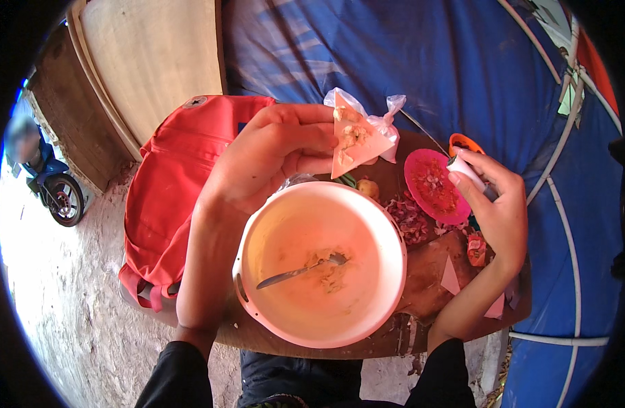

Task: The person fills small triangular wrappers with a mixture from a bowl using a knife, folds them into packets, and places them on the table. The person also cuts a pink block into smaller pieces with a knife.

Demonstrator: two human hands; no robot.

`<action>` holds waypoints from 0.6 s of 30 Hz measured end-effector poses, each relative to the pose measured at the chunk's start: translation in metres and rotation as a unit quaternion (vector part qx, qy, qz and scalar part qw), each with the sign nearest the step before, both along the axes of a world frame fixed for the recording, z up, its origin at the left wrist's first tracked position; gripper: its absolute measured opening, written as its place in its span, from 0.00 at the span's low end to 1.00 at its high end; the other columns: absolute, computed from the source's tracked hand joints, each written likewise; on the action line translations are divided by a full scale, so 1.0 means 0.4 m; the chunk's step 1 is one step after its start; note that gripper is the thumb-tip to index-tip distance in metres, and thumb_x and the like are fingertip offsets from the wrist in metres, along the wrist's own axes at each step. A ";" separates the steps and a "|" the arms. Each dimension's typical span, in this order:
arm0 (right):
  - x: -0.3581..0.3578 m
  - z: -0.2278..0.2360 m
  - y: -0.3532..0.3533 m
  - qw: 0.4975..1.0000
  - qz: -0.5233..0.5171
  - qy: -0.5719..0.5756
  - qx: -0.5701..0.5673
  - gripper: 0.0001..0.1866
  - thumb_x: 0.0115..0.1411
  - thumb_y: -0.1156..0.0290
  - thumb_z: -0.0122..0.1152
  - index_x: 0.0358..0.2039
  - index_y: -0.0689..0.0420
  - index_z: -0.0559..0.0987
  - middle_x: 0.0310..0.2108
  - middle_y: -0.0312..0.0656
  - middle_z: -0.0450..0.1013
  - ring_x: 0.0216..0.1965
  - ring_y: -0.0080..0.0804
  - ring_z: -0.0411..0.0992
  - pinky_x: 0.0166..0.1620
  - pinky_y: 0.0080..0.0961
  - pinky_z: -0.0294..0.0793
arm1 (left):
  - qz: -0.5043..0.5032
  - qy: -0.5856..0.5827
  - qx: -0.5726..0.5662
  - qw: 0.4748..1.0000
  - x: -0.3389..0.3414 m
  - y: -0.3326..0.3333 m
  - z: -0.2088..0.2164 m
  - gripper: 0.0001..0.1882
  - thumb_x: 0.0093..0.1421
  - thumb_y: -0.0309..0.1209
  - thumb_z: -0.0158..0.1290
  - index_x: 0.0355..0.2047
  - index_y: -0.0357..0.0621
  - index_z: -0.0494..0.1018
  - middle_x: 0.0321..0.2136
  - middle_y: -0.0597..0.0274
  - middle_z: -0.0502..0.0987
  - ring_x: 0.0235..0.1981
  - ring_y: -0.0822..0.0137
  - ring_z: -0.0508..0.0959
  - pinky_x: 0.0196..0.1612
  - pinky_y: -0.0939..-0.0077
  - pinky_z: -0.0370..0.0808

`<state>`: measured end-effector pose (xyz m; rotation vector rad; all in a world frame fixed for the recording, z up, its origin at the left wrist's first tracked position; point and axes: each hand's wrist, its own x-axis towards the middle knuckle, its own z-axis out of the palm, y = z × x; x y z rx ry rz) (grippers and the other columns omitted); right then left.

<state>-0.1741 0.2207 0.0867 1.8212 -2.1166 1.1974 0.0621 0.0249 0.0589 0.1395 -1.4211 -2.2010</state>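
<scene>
My left hand (275, 146) is raised beyond the bowl and grips the left edge of a pale triangular wrapper (356, 151). Lumps of crumbly, light filling lie on the wrapper's face. On the right, my right hand (499, 200) is closed around a small white cylinder (467, 175) with a dark end; its exact kind is unclear. That hand is just beside a bright pink plate (421, 168) of red, chopped food. Between my forearms stands a large white bowl (319, 323). Inside it, a metal spoon (292, 275) rests by a little leftover mixture.
A red backpack (166, 197) leans at the left of the brown table (367, 348). Near the plate are shallot peelings (409, 219), an orange container (465, 143) and a tied plastic bag (390, 126). Another triangular wrapper (450, 277) lies at right. Blue tarp (421, 61) hangs behind.
</scene>
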 end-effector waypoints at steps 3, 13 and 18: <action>0.040 0.008 0.014 0.999 0.024 0.006 -0.025 0.17 0.57 0.78 0.71 0.48 0.67 0.82 0.41 0.49 0.82 0.41 0.30 0.80 0.46 0.26 0.77 | 0.000 -0.007 0.011 1.000 -0.017 0.003 -0.014 0.18 0.64 0.21 0.52 0.53 0.25 0.74 0.45 0.49 0.82 0.43 0.64 0.85 0.50 0.73 0.83; 0.105 0.003 0.008 0.997 0.066 0.043 -0.002 0.19 0.56 0.84 0.67 0.50 0.61 0.84 0.33 0.46 0.78 0.30 0.31 0.75 0.35 0.27 0.73 | 0.028 -0.027 -0.047 0.998 -0.046 0.022 -0.036 0.14 0.65 0.23 0.53 0.49 0.29 0.78 0.44 0.55 0.83 0.42 0.69 0.84 0.53 0.77 0.80; 0.115 -0.005 0.013 0.996 0.065 0.054 0.004 0.19 0.57 0.83 0.65 0.50 0.60 0.84 0.28 0.46 0.75 0.27 0.35 0.74 0.33 0.29 0.72 | 0.046 -0.042 -0.085 0.994 -0.052 0.029 -0.037 0.19 0.66 0.23 0.52 0.56 0.29 0.73 0.47 0.52 0.82 0.47 0.66 0.84 0.54 0.73 0.81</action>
